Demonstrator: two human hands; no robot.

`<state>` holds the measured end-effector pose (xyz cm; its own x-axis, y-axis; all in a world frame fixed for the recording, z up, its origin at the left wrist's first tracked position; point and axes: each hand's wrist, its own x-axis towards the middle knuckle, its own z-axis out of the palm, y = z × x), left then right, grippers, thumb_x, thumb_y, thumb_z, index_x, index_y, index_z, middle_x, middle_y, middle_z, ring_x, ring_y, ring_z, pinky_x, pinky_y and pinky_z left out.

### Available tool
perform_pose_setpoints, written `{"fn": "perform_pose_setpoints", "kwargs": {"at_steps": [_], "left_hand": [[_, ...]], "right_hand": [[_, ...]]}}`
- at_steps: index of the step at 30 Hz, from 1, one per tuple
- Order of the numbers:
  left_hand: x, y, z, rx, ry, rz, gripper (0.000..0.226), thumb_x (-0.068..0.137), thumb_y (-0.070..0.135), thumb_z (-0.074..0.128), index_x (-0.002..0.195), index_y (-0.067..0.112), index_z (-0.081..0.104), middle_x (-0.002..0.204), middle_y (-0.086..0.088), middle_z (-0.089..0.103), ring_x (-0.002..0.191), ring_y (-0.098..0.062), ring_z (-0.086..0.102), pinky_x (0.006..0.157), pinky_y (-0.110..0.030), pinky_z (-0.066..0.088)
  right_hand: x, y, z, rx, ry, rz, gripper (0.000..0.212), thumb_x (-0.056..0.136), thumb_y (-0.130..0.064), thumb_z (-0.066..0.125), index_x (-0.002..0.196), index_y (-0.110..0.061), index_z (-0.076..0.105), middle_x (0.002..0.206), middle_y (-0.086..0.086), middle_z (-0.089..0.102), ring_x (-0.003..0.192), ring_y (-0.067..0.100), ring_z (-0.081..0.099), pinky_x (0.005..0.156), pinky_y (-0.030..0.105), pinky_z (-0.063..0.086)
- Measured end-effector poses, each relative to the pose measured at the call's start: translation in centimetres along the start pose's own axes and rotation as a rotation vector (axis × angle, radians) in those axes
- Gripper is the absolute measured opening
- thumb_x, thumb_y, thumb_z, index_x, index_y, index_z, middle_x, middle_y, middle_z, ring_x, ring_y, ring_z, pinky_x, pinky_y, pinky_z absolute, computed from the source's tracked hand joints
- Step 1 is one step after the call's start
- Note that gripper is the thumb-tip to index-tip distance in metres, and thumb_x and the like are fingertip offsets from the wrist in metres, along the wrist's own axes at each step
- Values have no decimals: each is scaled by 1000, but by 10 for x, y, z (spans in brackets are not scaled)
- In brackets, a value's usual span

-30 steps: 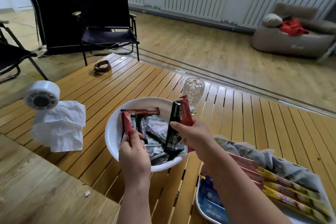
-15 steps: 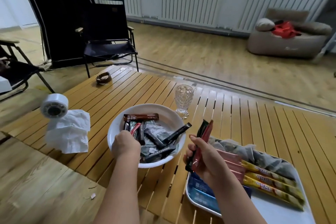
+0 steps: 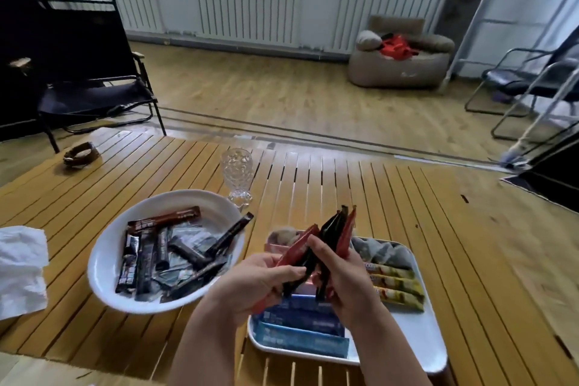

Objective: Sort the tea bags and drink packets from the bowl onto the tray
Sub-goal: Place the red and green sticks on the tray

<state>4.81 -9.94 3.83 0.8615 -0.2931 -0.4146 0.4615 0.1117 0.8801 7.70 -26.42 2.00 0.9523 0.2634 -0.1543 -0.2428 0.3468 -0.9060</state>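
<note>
Head view: both hands over the tray [image 3: 419, 335] at desk's near edge. Left hand [image 3: 260, 282] and right hand [image 3: 344, 279] each grip red and black stick packets [image 3: 336, 229]. Bowl [image 3: 103, 263] beside tray holds dark packets.

Glass goblet [image 3: 236, 177], crumpled tissue [image 3: 20, 269] on slatted table [image 3: 360, 194].

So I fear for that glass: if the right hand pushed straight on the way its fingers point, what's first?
Probably the left hand, since the right hand points left at it; the glass sits farther back.
</note>
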Motion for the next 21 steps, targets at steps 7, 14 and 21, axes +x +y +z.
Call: {"fn": "perform_pose_setpoints", "kwargs": {"at_steps": [7, 14, 21], "left_hand": [[31, 14, 16, 252, -33, -36, 44, 75, 33, 76, 112, 13, 65, 95, -6, 76, 86, -16, 73, 75, -24, 55], [34, -7, -1, -119, 217, 76, 42, 61, 34, 80, 88, 3, 76, 85, -21, 74, 64, -18, 69, 54, -21, 56], [40, -11, 0, -254, 415, 149, 54, 54, 48, 73, 84, 5, 66, 55, -4, 58, 42, -6, 52, 37, -13, 43]], "right_hand": [[-4, -2, -35, 119, 301, 45, 22, 67, -29, 75, 85, -17, 74, 86, 12, 76, 78, 27, 74, 54, 33, 57], [-4, -4, -61, -6, 229, 67, 18, 69, -29, 75, 84, -18, 78, 92, 13, 75, 87, 25, 73, 65, 34, 59], [-1, -10, -66, -96, 97, 98, 22, 73, -26, 73, 92, -15, 77, 94, 17, 75, 89, 30, 73, 68, 34, 59]]}}
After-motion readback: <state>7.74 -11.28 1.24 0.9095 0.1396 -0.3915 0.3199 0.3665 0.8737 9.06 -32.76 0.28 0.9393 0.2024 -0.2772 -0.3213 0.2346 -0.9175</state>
